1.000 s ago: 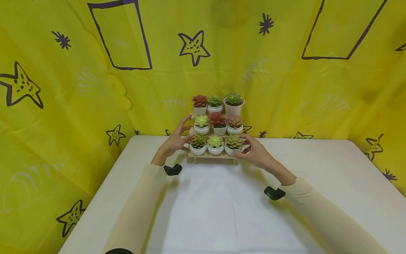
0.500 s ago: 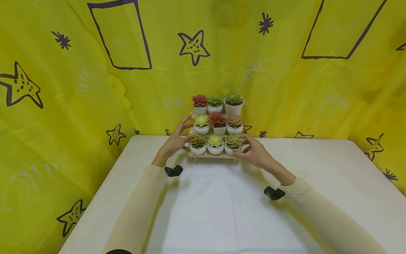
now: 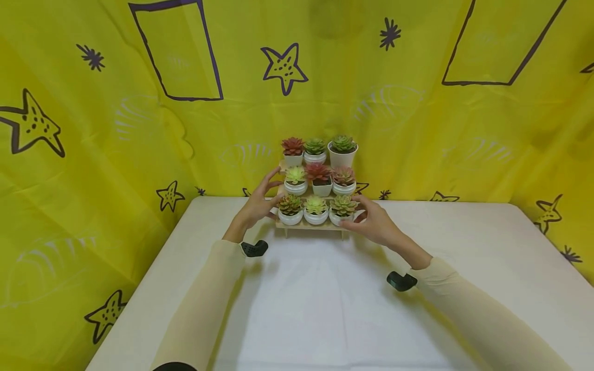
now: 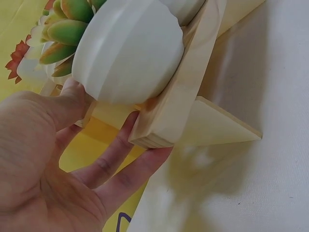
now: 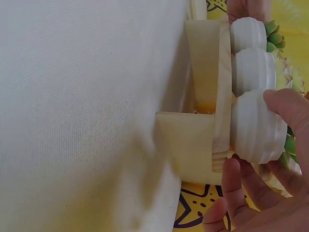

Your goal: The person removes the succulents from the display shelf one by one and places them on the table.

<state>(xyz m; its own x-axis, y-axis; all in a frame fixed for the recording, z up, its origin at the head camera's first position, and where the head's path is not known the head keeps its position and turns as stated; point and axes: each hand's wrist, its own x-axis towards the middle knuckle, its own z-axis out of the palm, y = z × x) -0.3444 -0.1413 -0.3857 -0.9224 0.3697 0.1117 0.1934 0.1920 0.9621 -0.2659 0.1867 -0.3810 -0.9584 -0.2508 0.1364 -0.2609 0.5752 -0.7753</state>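
Observation:
A three-tier wooden plant stand [image 3: 311, 226] bears several small potted succulents in white pots. My left hand [image 3: 256, 207] is at its left end, fingers spread. In the left wrist view, fingertips [image 4: 159, 153] touch the end of the bottom shelf [image 4: 169, 116], and the thumb [image 4: 72, 96] lies against the front-left pot [image 4: 128, 53]. My right hand [image 3: 373, 221] holds the front-right potted succulent [image 3: 343, 207], thumb on the front of its white pot [image 5: 256, 128] and forefinger behind. Its other fingers [image 5: 234, 186] are beside the shelf end.
The stand is at the far side of a white-covered table [image 3: 297, 309]. Close behind hangs a yellow curtain [image 3: 232, 123] with starfish drawings. More of it runs along both sides. Triangular wooden legs [image 5: 186, 145] lift the bottom shelf off the tabletop.

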